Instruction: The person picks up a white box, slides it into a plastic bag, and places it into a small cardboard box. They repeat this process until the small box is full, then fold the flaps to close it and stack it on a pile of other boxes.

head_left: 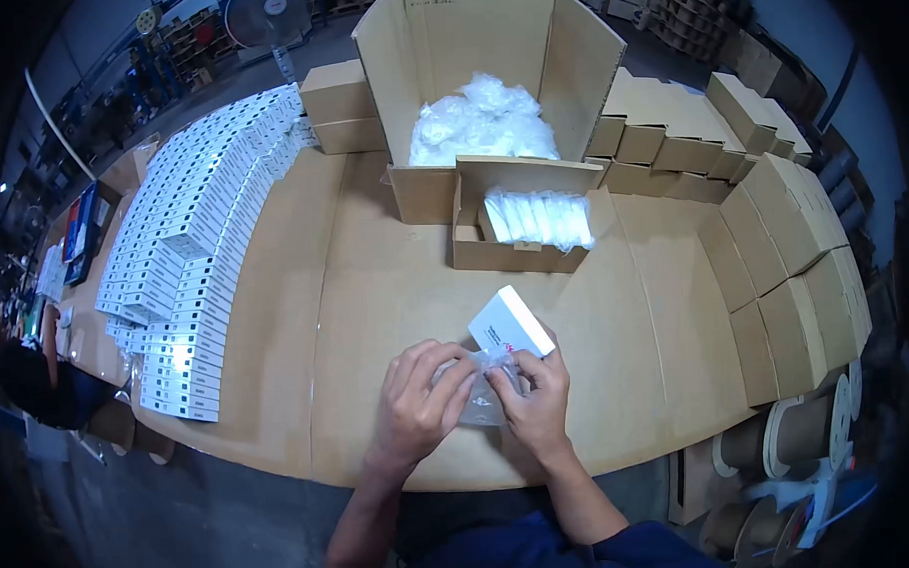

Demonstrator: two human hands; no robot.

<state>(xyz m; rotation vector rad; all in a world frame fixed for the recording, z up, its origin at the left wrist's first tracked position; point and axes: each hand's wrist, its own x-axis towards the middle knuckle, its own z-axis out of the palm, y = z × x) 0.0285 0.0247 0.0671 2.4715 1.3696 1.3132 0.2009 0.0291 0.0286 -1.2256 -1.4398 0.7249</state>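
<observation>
My left hand (426, 397) pinches the edge of a clear plastic bag (484, 408) in front of me, near the table's front edge. My right hand (531, 389) grips the same bag from the other side and also holds a small white box (508, 325). Print shows on the box's face, and it tilts up above my fingers. Part of the bag hangs below my hands. Beyond them, an open carton (519, 257) holds a row of white boxes in clear plastic (542, 219).
A tall open carton (393, 96) full of clear plastic bags (484, 123) stands at the back. Stacked white boxes (188, 243) line the left side. Brown cartons (794, 272) are stacked on the right, above cable spools (780, 438). Another person (37, 379) is at far left.
</observation>
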